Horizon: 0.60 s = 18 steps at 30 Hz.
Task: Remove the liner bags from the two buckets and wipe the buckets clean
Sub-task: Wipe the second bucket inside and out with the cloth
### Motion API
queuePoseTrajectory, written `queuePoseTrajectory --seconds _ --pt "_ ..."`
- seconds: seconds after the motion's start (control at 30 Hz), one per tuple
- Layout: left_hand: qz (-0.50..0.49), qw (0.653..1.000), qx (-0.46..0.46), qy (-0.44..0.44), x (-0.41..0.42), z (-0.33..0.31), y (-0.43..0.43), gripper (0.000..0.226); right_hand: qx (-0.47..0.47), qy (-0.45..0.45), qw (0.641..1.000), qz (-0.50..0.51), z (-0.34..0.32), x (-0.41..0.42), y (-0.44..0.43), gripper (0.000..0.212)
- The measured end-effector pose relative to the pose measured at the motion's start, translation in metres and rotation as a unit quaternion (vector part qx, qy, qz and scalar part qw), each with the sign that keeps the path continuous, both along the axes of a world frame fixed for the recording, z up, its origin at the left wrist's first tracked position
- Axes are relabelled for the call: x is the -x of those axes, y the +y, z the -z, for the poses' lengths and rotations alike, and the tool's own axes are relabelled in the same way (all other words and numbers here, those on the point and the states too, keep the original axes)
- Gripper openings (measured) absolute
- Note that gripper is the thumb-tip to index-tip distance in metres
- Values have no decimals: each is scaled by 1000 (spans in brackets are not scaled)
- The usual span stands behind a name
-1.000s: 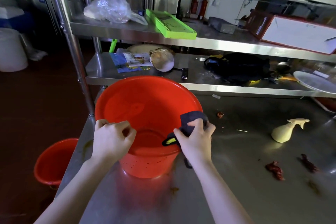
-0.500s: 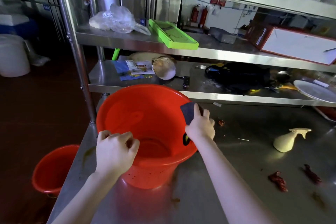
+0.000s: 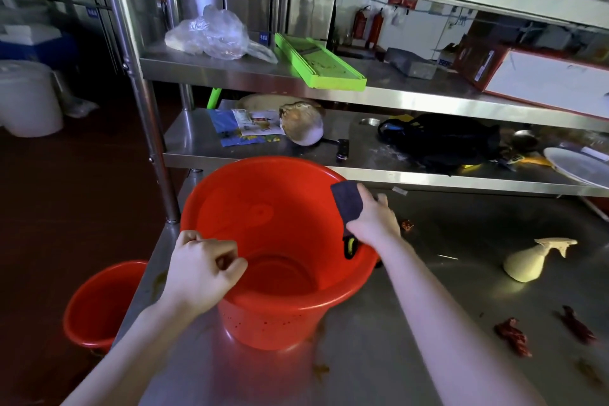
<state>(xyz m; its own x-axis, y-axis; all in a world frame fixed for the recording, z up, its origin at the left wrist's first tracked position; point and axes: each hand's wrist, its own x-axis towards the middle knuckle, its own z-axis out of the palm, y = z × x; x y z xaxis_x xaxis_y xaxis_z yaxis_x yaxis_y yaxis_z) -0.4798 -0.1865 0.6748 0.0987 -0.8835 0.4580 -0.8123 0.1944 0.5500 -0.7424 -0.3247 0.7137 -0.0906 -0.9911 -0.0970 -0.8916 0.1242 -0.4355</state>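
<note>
A large red bucket (image 3: 263, 217) stands on the steel table (image 3: 412, 356), with no liner bag inside. My left hand (image 3: 202, 270) grips its near left rim with curled fingers. My right hand (image 3: 372, 217) holds a dark cloth (image 3: 346, 203) folded over the bucket's right rim, part inside and part outside the wall. A second, smaller red bucket (image 3: 99, 303) sits on the floor to the left of the table. A crumpled clear plastic bag (image 3: 211, 33) lies on the upper shelf.
A pale spray bottle (image 3: 530, 262) lies on its side at the right of the table, with dried red chillies (image 3: 514, 336) nearby. The low shelf behind holds a black bag (image 3: 441, 142), a knife (image 3: 341, 148) and a white plate (image 3: 580, 168). A green slicer (image 3: 319, 63) rests on the upper shelf.
My right hand slid the cloth along the bucket's right rim, from the near side toward the far side. My left hand kept its hold on the near rim.
</note>
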Motion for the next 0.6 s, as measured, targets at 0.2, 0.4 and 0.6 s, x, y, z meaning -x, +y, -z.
queuePoseTrajectory --seconds 0.2,0.4,0.6 --pt "-35 994 11 -101 -47 -16 -17 31 33 -63 996 -61 12 -7 -7 80" --pt "-62 986 -37 -150 37 -21 15 48 126 -48 990 -51 30 -26 44 44" --pt "-26 973 14 -228 84 -3 26 49 155 -107 968 -162 25 -10 93 34"
